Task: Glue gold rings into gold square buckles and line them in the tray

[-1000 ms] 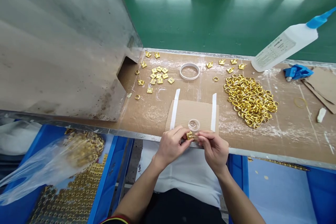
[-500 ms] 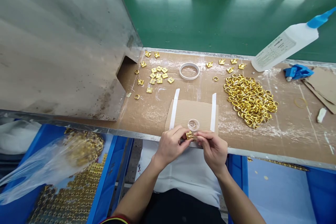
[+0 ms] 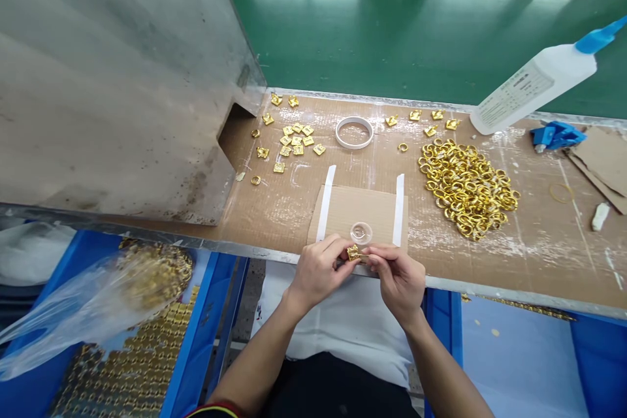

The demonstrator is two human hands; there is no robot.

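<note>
Between thumb and fingers, my left hand (image 3: pixel 321 271) pinches a small gold square piece (image 3: pixel 353 252) at the bench's front edge. My right hand (image 3: pixel 399 277) is closed on a thin stick (image 3: pixel 365 255), whose tip meets the gold piece. Just beyond the fingers a small clear round dish (image 3: pixel 361 233) rests on a cardboard pad (image 3: pixel 362 206) held by two white tape strips. A heap of gold rings (image 3: pixel 467 189) lies to the right, and gold square pieces (image 3: pixel 296 140) are spread at the left.
A white roll ring (image 3: pixel 354 132) lies behind the pad. At the back right a white bottle (image 3: pixel 533 88) leans beside blue clips (image 3: pixel 557 136). A large metal box (image 3: pixel 117 78) fills the left. Blue trays (image 3: pixel 196 339) sit below the bench, one holding gold parts and a plastic bag.
At the top edge, a person's hand on the far bench has gone out of view. My hands have barely moved and keep the same hold.
</note>
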